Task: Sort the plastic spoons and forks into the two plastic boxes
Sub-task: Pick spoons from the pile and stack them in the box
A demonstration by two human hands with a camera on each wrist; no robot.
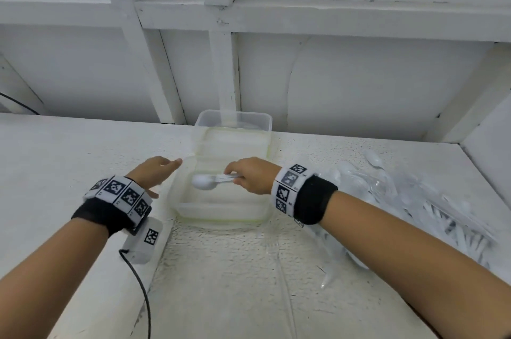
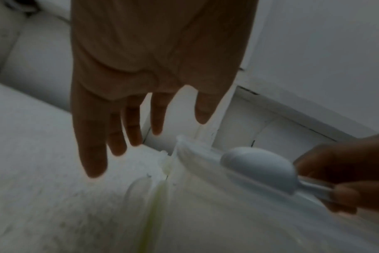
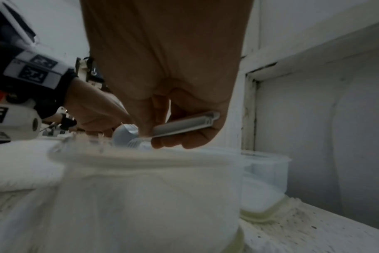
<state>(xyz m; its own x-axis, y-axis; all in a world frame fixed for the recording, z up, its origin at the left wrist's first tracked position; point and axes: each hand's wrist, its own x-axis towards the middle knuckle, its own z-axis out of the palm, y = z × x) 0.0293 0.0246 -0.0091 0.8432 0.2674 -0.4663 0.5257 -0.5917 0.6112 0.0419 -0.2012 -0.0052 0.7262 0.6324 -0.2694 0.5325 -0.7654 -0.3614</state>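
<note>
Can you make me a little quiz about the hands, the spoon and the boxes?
1. True or false: the right hand holds a spoon over the near box.
2. Which side of the boxes is the cutlery pile on? A) right B) left C) inside the far box
3. Fill in: the left hand has its fingers ____ and holds nothing.

Key: 1 true; 2 A; 3 straight.
</note>
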